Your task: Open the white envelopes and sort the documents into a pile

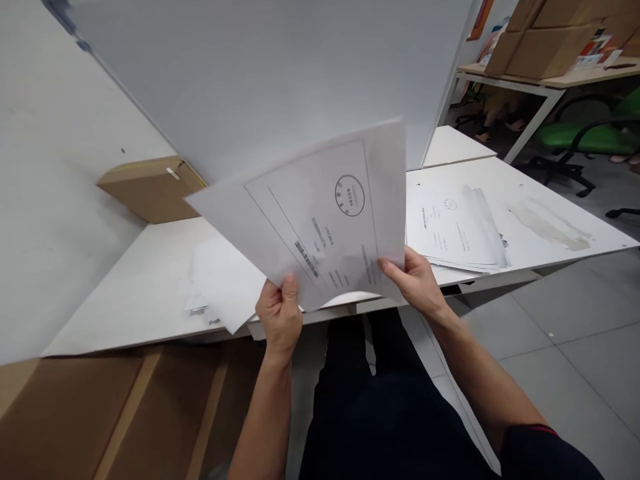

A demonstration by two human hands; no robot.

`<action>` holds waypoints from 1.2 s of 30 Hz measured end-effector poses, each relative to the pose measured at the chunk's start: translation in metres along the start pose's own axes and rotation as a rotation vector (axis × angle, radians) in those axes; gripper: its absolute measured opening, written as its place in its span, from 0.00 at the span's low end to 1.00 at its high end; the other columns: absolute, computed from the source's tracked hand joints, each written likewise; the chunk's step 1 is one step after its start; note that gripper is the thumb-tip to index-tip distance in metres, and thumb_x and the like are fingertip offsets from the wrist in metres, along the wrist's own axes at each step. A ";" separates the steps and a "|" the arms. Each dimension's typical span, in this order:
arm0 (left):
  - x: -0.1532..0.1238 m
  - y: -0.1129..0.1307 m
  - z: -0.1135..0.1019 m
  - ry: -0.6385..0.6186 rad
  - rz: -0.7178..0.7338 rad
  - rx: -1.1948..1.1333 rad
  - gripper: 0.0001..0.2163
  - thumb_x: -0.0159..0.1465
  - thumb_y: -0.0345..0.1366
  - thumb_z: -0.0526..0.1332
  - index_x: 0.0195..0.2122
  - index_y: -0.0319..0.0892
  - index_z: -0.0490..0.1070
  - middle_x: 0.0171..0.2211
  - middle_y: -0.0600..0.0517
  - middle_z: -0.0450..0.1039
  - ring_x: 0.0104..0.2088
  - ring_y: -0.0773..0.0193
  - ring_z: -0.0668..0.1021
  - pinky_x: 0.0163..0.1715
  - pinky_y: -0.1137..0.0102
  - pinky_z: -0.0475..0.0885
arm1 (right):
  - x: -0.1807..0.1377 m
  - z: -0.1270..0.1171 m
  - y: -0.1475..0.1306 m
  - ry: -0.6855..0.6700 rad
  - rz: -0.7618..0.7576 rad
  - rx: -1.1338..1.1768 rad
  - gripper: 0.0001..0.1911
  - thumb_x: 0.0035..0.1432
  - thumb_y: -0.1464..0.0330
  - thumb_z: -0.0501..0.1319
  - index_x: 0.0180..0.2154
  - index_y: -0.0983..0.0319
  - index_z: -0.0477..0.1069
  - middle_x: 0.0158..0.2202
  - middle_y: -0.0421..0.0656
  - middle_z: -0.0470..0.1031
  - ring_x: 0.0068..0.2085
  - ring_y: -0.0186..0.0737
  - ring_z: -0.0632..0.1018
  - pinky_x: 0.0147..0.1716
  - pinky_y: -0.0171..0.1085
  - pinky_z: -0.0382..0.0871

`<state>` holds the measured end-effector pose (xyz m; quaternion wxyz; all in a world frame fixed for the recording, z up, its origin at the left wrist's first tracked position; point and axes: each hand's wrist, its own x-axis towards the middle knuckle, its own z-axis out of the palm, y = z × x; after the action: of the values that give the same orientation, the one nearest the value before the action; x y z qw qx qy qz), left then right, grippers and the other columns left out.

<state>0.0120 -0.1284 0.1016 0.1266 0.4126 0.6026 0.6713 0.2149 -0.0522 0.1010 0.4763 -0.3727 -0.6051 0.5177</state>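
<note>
Both hands hold a thin sheaf of printed sheets [325, 220] raised and tilted above the near edge of the white worktop [145, 287], at the middle of the view. The left hand [279, 313] pinches the lower edge at about 7 o'clock of the sheaf, thumb on top and its grip closed on the paper; the right hand [414, 280] clamps the lower right corner at about 5 o'clock, thumb laid across the front. The paper looks light, limp and easily creased, so it probably sags unless held at two spread points along one edge, as here; the sheets may slide over one another. A round stamp shows on the top page, though the print is too blurred to read. At 3 o'clock a stack of papers [457, 230] lies flat on the worktop; at 8 o'clock loose white sheets [225, 283] overhang the edge. A closed cardboard box [150, 190] sits at 10 o'clock, its contents hidden, and more cartons [550, 37] stand on a far table at 1 o'clock.
</note>
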 end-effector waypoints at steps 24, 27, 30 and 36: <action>0.016 -0.047 0.033 -0.066 -0.152 -0.118 0.19 0.55 0.46 0.62 0.41 0.36 0.73 0.41 0.46 0.76 0.48 0.57 0.73 0.50 0.66 0.67 | 0.036 0.012 0.058 -0.007 -0.035 -0.219 0.16 0.56 0.59 0.56 0.32 0.63 0.76 0.32 0.43 0.78 0.36 0.47 0.77 0.34 0.40 0.69; 0.023 -0.050 0.030 -0.064 -0.182 -0.197 0.15 0.53 0.44 0.64 0.36 0.38 0.74 0.35 0.48 0.77 0.43 0.58 0.76 0.47 0.65 0.69 | 0.042 0.000 0.034 -0.013 -0.188 -0.430 0.15 0.58 0.61 0.53 0.31 0.62 0.76 0.30 0.41 0.77 0.33 0.44 0.76 0.31 0.38 0.67; 0.036 -0.052 0.016 -0.047 -0.235 -0.366 0.14 0.47 0.43 0.68 0.31 0.41 0.71 0.26 0.54 0.75 0.33 0.62 0.77 0.42 0.63 0.72 | 0.045 -0.020 -0.008 -0.112 -0.375 -0.643 0.13 0.58 0.70 0.52 0.40 0.59 0.74 0.38 0.41 0.77 0.38 0.42 0.76 0.34 0.36 0.67; 0.053 -0.045 -0.019 -0.137 -0.183 -0.150 0.28 0.42 0.40 0.71 0.46 0.42 0.68 0.42 0.47 0.74 0.43 0.57 0.76 0.46 0.63 0.70 | 0.040 -0.042 -0.071 -0.225 -0.448 -1.181 0.16 0.51 0.78 0.51 0.36 0.58 0.73 0.32 0.40 0.76 0.30 0.37 0.74 0.26 0.34 0.59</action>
<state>-0.0497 -0.0956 0.0836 0.2585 0.3904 0.5757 0.6703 0.2478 -0.0166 0.1788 0.2209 -0.3801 -0.8979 0.0212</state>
